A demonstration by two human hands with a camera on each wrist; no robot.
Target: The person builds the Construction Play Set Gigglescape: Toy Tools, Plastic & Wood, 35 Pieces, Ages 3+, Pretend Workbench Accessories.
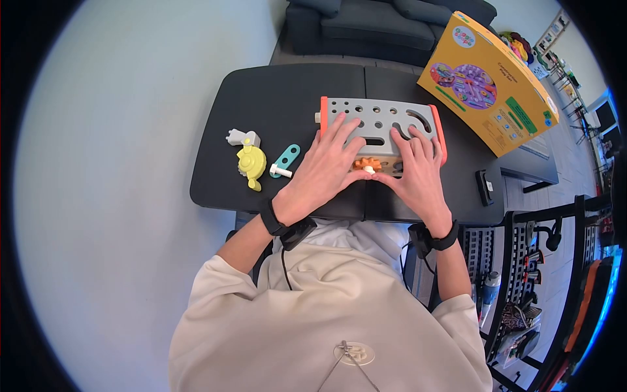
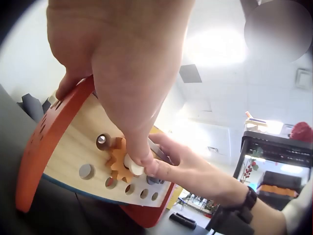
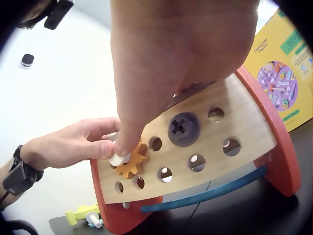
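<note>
A toy workbench (image 1: 369,132) stands upright on the table, with a grey perforated top, a wooden front panel (image 3: 249,120) and orange-red ends. An orange gear (image 3: 131,164) lies against the front panel, a white bolt (image 3: 120,158) at its centre. Both thumbs press at the bolt's head, their tips side by side. The spread fingers of my left hand (image 1: 324,162) rest on the grey top's left part; those of my right hand (image 1: 421,175) rest on its right part. A dark blue-grey cross-slotted screw (image 3: 184,129) sits in the panel.
Left on the black table (image 1: 261,88) are a yellow toy piece (image 1: 251,161) joined to a white part, a teal strip (image 1: 287,155) and another white bolt (image 1: 281,172). A yellow box (image 1: 486,78) stands at the right, with a small black object (image 1: 484,187) nearer me.
</note>
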